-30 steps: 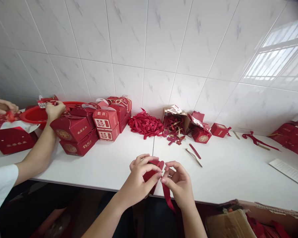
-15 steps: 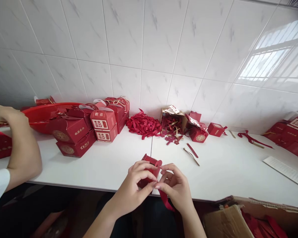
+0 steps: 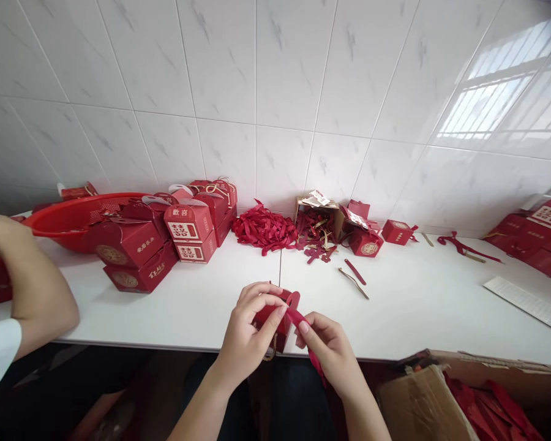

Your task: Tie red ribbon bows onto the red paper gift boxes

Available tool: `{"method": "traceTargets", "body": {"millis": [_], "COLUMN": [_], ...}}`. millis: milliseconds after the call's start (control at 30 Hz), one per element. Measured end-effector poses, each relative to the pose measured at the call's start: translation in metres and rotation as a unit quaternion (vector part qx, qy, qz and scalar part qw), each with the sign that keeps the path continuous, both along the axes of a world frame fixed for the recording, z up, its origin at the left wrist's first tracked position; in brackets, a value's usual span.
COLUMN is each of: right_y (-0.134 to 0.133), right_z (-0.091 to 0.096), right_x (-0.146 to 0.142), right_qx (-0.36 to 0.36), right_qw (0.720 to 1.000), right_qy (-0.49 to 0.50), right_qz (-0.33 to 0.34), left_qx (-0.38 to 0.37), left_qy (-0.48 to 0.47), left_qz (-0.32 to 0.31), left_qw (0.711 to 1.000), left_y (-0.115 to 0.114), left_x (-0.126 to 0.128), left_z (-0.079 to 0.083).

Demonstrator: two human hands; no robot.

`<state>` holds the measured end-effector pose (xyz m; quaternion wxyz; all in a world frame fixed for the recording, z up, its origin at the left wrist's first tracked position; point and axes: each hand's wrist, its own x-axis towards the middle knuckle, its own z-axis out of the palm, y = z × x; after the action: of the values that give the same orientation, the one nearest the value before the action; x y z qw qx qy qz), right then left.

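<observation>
A red basket (image 3: 62,237) stands on the left of the white counter (image 3: 211,306), below the tiled wall (image 3: 284,73). Rightward follow stacked red boxes (image 3: 142,264) and a ribbon heap (image 3: 264,228). At the near edge, the left hand (image 3: 249,334) arches over a small box (image 3: 283,338), pinching the end of a red ribbon (image 3: 295,316); the right hand (image 3: 330,346) grips it farther along. Further right are two strips (image 3: 355,271), an open carton (image 3: 422,398) before the counter and a printed sheet (image 3: 526,303).

The right grip (image 3: 331,344) pinches a red ribbon (image 3: 296,316).
</observation>
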<state>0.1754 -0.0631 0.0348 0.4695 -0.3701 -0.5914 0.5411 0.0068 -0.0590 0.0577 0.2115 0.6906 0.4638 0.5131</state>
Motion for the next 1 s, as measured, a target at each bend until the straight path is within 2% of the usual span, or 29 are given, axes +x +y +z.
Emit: {"method": "traceTargets", "body": {"millis": [133, 300, 367, 467, 767, 867, 1000], "right_y": [0.002, 0.01, 0.011, 0.013, 0.021, 0.024, 0.027], "right_z": [-0.003, -0.016, -0.02, -0.023, -0.03, -0.031, -0.031], "right_x": [0.007, 0.012, 0.011, 0.008, 0.002, -0.001, -0.006], "right_qx": [0.005, 0.005, 0.002, 0.006, 0.019, 0.017, 0.014], "right_qw": [1.0, 0.992, 0.99, 0.988, 0.985, 0.987, 0.989], "right_qy": [-0.002, -0.038, -0.052, -0.084, -0.121, -0.113, -0.095], "right_qz": [-0.028, -0.12, -0.132, -0.133, -0.123, -0.115, -0.112], "left_qx": [-0.03, -0.104, -0.141, -0.152, -0.089, -0.038, 0.038], "left_qy": [-0.013, 0.003, 0.008, 0.01, 0.031, 0.052, 0.128], "left_qz": [0.039, 0.139, 0.158, 0.174, 0.157, 0.129, 0.099], "left_qw": [0.999, 0.985, 0.977, 0.973, 0.983, 0.99, 0.986], "left_y": [0.005, 0.025, 0.033, 0.041, 0.042, 0.042, 0.039], "left_x": [-0.002, -0.004, -0.003, 0.0, 0.003, 0.003, 0.003], "left_z": [-0.011, -0.036, -0.044, -0.05, -0.058, -0.062, -0.064]}}
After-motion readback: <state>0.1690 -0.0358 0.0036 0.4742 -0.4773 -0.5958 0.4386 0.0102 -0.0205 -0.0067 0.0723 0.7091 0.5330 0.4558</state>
